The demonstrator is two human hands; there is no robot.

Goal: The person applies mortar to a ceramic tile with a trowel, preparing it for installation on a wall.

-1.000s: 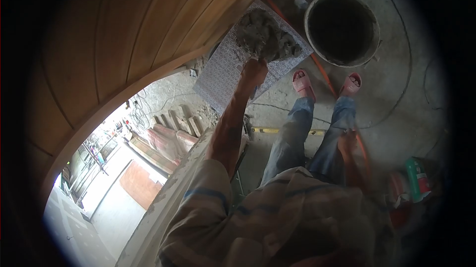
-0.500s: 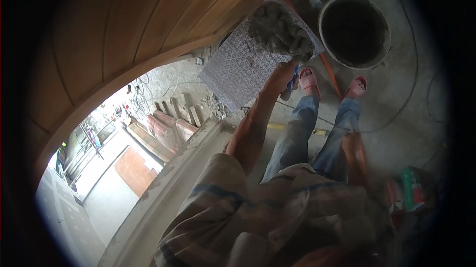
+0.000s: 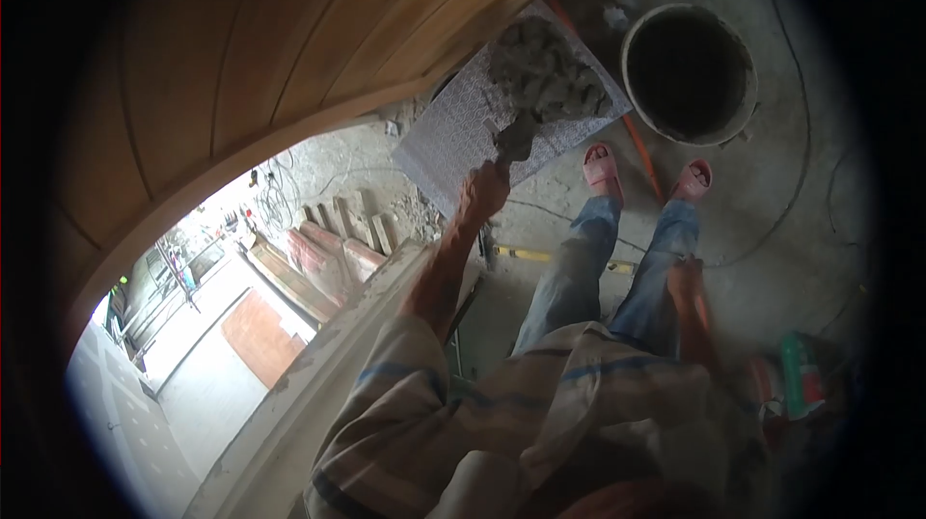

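My left hand (image 3: pixel 485 188) is closed around the handle of a trowel, whose blade (image 3: pixel 518 136) is smeared with grey mortar. The blade is over a patterned grey tile (image 3: pixel 439 143), at the near edge of a mound of wet mortar (image 3: pixel 550 75) spread on the tile's far part. Most of the handle is hidden by my fingers. My right hand (image 3: pixel 686 278) rests on my right leg near the knee; it appears to hold nothing, though its fingers are dim.
Right of the tile stands a round bucket (image 3: pixel 629 66) with dark contents. An orange pole or hose (image 3: pixel 640 150) passes between tile and bucket. A yellow spirit level (image 3: pixel 526 254) lies by my feet. Curved wooden panelling (image 3: pixel 318 37) overhangs the left; a ledge (image 3: pixel 318 345) runs beside me.
My left hand and the trowel have moved left and back toward me, from the mound's right end to its near edge. The right hand stays on my leg.
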